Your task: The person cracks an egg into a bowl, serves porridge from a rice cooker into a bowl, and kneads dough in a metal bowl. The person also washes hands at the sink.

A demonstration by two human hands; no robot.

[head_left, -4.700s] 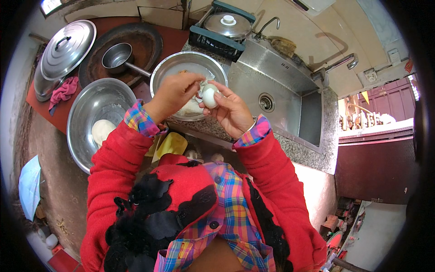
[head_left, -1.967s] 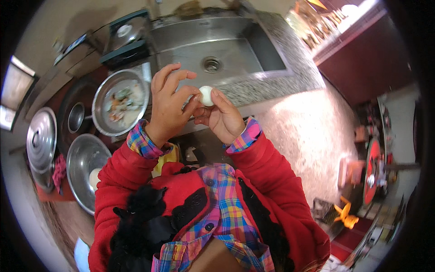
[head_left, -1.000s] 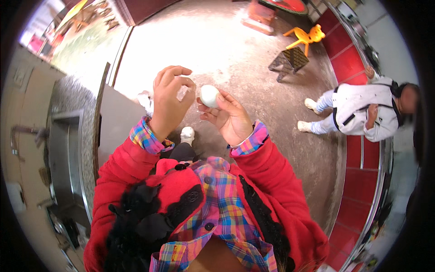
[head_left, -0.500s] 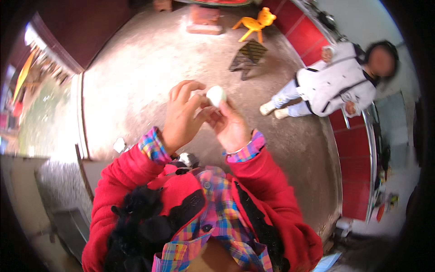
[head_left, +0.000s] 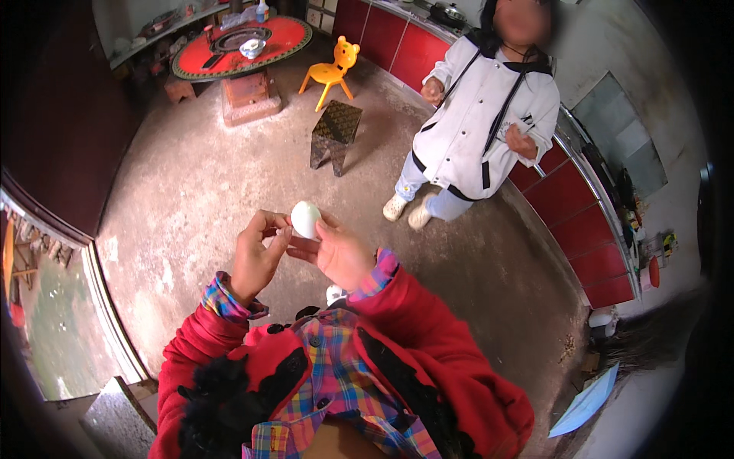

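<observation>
A smooth white egg is held up between the thumb and fingers of my right hand, in front of my chest. My left hand is just left of it, fingers curled in and thumb brought close to the fingertips. Those fingertips come up to the egg's left side, near the fingers of the right hand. Whether a small piece is pinched in the left hand is too small to tell.
Ahead to the right stands a person in a white jacket, beside red cabinets. A dark patterned stool, a yellow chair and a round red table with a bowl are farther off. At left is an open doorway.
My view has tilted up and turned, bringing the red table into sight. My left hand's fingers, more spread before, are now curled in by the egg. The right hand still holds it.
</observation>
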